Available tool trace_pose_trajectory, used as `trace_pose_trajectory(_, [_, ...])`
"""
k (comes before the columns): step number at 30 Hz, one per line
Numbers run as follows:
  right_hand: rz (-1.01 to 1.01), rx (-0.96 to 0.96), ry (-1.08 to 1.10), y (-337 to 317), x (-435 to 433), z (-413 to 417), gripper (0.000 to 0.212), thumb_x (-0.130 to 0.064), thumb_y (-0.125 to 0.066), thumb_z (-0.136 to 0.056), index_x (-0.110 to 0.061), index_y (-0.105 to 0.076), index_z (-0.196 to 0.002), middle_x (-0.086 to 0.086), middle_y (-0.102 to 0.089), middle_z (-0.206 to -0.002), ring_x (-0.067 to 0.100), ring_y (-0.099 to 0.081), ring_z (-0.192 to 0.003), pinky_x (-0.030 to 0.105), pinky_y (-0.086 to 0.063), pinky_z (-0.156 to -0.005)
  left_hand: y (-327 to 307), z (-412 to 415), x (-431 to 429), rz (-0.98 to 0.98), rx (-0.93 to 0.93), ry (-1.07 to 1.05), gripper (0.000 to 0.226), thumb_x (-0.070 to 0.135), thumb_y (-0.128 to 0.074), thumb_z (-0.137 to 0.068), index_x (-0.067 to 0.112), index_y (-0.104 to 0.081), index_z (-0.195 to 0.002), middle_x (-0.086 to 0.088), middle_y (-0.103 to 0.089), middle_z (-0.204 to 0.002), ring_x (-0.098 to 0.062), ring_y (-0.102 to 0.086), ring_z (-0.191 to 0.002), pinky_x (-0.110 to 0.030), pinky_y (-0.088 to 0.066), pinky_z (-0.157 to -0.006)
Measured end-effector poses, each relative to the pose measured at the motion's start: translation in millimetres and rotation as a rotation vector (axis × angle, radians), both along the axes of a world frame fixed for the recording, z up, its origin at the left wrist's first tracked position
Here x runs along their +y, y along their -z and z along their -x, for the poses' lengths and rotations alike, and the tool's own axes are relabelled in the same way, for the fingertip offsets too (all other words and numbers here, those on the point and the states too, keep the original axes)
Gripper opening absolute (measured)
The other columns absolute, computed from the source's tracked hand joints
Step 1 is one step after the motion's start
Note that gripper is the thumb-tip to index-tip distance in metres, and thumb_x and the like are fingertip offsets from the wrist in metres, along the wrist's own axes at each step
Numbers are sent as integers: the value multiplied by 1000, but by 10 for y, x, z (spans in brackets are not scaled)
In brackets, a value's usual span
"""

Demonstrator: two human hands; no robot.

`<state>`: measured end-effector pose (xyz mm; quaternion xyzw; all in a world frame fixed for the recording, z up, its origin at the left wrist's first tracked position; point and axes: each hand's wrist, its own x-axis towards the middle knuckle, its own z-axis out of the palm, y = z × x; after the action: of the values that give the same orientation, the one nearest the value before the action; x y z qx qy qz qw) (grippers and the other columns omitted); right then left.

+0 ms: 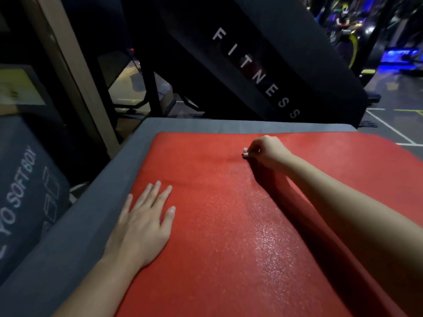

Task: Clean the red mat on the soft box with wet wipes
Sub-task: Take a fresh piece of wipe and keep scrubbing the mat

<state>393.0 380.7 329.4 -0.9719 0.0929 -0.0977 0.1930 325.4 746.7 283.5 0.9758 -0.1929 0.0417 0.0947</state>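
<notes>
Left hand (142,227) flat, fingers spread, on one red mat (217,259); right hand (267,152) fingers curled, pinching one wadded wet wipe (245,153).

The scene is dim, the background from 9 to 1 o'clock sinking to near black, with only a blue glow (398,53) at 2 o'clock and pale lettering (256,74) at 12 showing soft-edged. Light from above falls on the red mat (206,236), raising a speckled glare toward 5 o'clock, and the right hand (267,152) and its forearm throw a dark shadow along their 7 o'clock side. Wide-angle distortion bends the soft box (91,213) edges outward, and the wet wipe (245,153) pinched in the fingers (251,148) is a small white blur.
</notes>
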Motion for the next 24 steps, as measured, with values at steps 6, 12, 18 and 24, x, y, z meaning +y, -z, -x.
trace_pose_trajectory(6, [31, -22, 120, -86, -63, -366, 32, -54, -66, -86, -22, -68, -82, 4, -69, -79, 26, -66, -72, 27, -44, -63, -9, 29, 0, 23, 16, -3, 79, 66, 10, -85, 46, -3, -160, 19, 10, -167, 5, 16, -150, -35, 9, -127])
trace_pose_trajectory(12, [-107, -58, 206, -1, -39, -510, 26, -44, -74, -84, -20, -78, -92, 8, -73, -89, 26, -67, -90, 32, -53, -79, -23, 15, 6, 46, 33, -3, 78, 68, 9, -85, 49, -2, -159, 23, 12, -166, 8, 18, -149, -34, 7, -127])
trace_pose_trajectory(18, [-51, 48, 130, -55, -168, -508, 29, -45, -78, -79, -16, -76, -78, 7, -71, -75, 23, -67, -73, 29, -51, -68, -36, 31, -36, 16, 27, -12, 79, 66, 10, -84, 46, -1, -160, 22, 13, -166, 8, 19, -149, -34, 9, -127])
trace_pose_trajectory(24, [-36, -144, 337, 110, -90, -860, 30, -43, -70, -86, -14, -73, -92, 16, -68, -96, 36, -65, -93, 36, -51, -77, -72, 23, -16, 38, 32, -11, 81, 66, 10, -83, 45, -3, -161, 22, 12, -167, 8, 19, -149, -34, 8, -127])
